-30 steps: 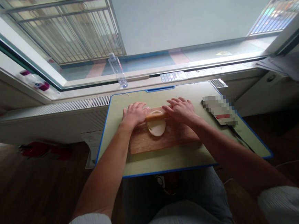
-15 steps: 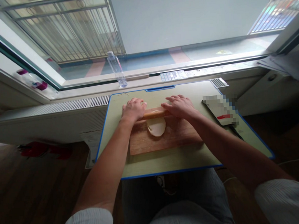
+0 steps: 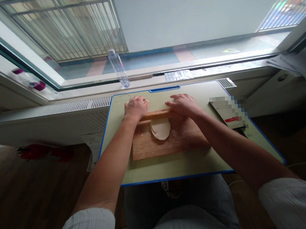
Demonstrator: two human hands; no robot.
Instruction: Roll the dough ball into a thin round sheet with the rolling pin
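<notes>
A wooden rolling pin lies crosswise over the far part of a wooden board. My left hand is closed over its left end, and my right hand over its right end, fingers bent forward. Both palms cover the ends of the pin. On the near side of the pin, a flat, pale, rounded sheet of dough rests on the board. A fold or slit marks its left side. The pin hides the far edge of the dough.
The board stands on a pale green table with blue edging. A cleaver, partly pixelated, lies at the right. On the windowsill stand a clear bottle and, further left, a purple-capped bottle. A radiator runs below the sill.
Both hands have pushed the rolling pin slightly away from me, toward the far edge of the board. A bit more of the dough shows. The view has shifted a little.
</notes>
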